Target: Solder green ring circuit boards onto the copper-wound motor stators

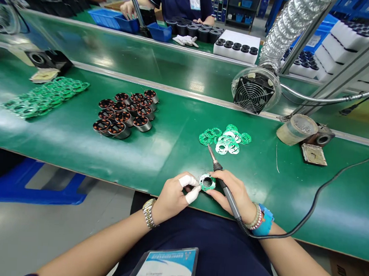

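Note:
My left hand (181, 194), with white covers on its thumb and a finger, pinches the left edge of a small ring-shaped green circuit board (213, 184) over the bench's front edge. My right hand (234, 193) keeps a soldering iron (227, 193) between its fingers, the tip pointing up and away. Its thumb and index finger also touch the board's right side. Whether a coil part sits under the board, I cannot tell. Beyond the iron's tip lies a loose pile of similar ring boards (225, 138).
Several copper-wound coils (123, 117) stand left of centre, with green board panels (46, 96) farther left. A fan on a foil duct (254, 94) hangs ahead. To the right are a tub (297, 129), a sponge tray (314, 154) and the iron's cable (313, 208). Co-workers sit opposite.

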The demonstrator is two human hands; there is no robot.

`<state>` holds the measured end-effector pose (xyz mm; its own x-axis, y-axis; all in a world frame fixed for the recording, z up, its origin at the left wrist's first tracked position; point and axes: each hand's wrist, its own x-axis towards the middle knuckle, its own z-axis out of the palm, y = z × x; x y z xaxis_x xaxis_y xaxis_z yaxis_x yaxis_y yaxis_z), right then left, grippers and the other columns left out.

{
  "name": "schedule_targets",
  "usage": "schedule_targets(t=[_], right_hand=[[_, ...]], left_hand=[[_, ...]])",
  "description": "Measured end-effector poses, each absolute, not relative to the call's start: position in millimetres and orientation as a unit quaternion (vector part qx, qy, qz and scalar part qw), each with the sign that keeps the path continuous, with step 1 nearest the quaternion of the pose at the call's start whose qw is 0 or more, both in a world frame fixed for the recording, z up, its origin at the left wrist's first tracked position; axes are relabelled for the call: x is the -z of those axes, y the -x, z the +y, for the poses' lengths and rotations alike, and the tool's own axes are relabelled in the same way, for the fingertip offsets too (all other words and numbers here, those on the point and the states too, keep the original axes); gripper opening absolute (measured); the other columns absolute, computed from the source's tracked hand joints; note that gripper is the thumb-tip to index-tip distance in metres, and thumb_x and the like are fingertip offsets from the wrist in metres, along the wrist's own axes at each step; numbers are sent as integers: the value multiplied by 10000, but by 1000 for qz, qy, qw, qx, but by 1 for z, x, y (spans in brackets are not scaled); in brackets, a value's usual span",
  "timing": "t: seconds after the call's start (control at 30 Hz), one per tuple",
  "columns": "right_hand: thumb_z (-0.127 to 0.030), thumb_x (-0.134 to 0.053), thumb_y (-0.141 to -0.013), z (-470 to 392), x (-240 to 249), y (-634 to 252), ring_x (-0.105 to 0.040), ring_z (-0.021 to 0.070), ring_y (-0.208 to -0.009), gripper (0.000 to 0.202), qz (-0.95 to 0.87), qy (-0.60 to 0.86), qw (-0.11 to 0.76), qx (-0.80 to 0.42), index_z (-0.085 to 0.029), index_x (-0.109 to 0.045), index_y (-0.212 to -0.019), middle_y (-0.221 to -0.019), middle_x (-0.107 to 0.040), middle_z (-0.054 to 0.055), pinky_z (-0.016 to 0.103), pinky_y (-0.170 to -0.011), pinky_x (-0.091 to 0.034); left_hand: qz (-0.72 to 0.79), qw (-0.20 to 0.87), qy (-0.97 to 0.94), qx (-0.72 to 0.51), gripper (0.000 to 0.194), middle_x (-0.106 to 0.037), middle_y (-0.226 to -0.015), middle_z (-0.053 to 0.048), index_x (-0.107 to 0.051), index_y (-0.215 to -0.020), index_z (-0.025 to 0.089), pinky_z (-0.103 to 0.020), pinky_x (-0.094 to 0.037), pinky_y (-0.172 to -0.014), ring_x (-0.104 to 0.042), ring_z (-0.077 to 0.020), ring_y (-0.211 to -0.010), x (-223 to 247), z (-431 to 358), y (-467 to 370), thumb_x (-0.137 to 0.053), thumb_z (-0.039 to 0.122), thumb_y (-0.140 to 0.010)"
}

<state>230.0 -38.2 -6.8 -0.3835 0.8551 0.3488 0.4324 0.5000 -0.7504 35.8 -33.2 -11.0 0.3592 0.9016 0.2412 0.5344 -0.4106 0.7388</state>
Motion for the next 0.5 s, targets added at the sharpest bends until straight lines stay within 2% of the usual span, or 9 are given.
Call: schedule_targets(t=[0.07,0.13,0.23,0.3,0.4,0.5], right_hand=[[-224,-593,-807,-39,8,-229,-588,168,-832,295,-782,414,375,-275,-202,-509,-1089,-936,-598,65,295,-749,-499],[-227,-585,-812,-40,8,-229,-584,165,-810,291,-783,416,379,-266,-201,-508,-1091,-918,-593,62,289,-726,-502],[-217,-577,-815,-41,8,-228,-571,161,-782,290,-783,418,379,-262,-200,-508,-1096,-892,-583,57,283,-705,-504],[-207,-571,-817,-41,7,-227,-565,159,-786,294,-782,418,379,-266,-202,-505,-1103,-894,-579,55,282,-710,-503],[-198,-566,-820,-42,8,-227,-567,160,-798,298,-782,415,378,-271,-203,-500,-1110,-910,-579,57,284,-723,-503],[-196,-571,-820,-41,9,-227,-570,164,-816,286,-783,410,380,-272,-195,-503,-1098,-917,-581,62,291,-742,-499]], left_hand=[[518,343,-705,-342,109,-570,-602,6,-524,-647,166,-185,-462,-476,-537,-93,-493,12,-36,-45,-554,190,-749],[554,359,-656,-366,141,-540,-573,20,-490,-627,169,-181,-452,-453,-521,-88,-469,14,-40,-53,-555,200,-748],[551,266,-691,-386,102,-580,-646,-9,-528,-694,171,-220,-493,-542,-566,-118,-568,19,-50,-55,-530,193,-794],[505,182,-755,-376,77,-632,-777,-49,-574,-849,172,-258,-517,-647,-605,-148,-695,24,-59,-51,-503,159,-823],[428,75,-836,-335,303,-651,-947,-103,-539,-1098,158,-310,-521,-743,-617,-199,-854,29,-69,-40,-464,80,-815],[395,12,-878,-272,402,-645,-1008,-128,-525,-1157,136,-353,-520,-763,-596,-255,-960,25,-67,-31,-421,30,-783]])
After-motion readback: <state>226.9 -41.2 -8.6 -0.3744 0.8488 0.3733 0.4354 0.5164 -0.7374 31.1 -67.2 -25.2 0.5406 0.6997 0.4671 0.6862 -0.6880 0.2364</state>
